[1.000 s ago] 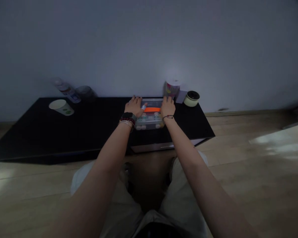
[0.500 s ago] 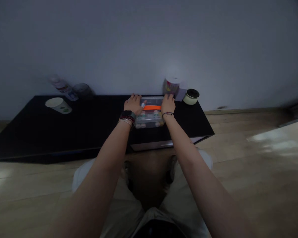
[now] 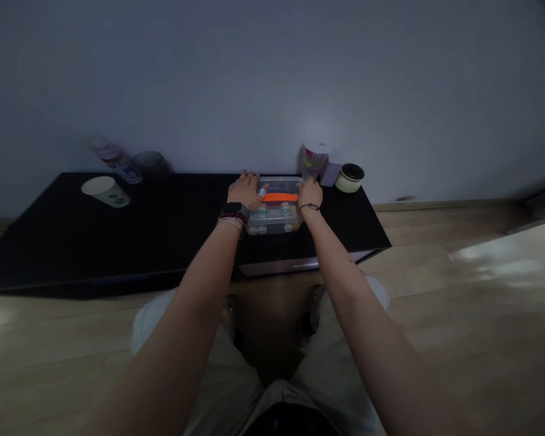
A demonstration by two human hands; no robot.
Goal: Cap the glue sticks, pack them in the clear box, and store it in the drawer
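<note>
A clear plastic box (image 3: 276,219) with an orange strip across its lid lies on the black table, with rows of small capped containers visible inside. My left hand (image 3: 244,192) rests on the box's left side, its index finger lying over the lid near a small white band or tag. My right hand (image 3: 309,195) sits on the box's right edge, close to a patterned cylindrical container (image 3: 314,162) behind it.
On the low black cabinet top (image 3: 118,242) stand a lying paper cup (image 3: 105,192), a blurred lying bottle (image 3: 117,162), a dark jar (image 3: 149,165), a pale card (image 3: 330,174) and a cream jar with a black lid (image 3: 349,178). A wall rises behind; a wooden floor surrounds it.
My right hand has slid left onto the box's right edge. My left hand has barely moved. The whole scene sits slightly higher and further left in the view.
</note>
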